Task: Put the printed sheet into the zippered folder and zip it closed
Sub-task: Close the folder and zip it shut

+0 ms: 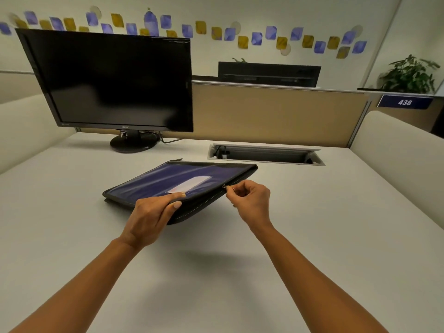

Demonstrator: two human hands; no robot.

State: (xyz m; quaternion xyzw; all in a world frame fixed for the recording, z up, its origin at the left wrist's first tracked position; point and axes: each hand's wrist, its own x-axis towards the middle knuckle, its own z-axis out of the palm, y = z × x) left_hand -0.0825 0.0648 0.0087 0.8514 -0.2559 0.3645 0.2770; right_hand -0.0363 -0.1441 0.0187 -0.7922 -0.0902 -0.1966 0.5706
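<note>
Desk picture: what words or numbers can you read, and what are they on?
"438": white digits on the blue sign.
Logo on the monitor: too small to read.
The white label on the zippered folder: blurred, unreadable.

Zippered folder — glossy violet-blue face, black border, a row of pale dotted stitching along the dark zip band. White label on the face; zip pull silvery. Desk pale grey-white. Monitor black. Partition tan. Wall off-white — scattered violet-blue and mustard patches. Sign navy, white numerals. Plant green.
</note>
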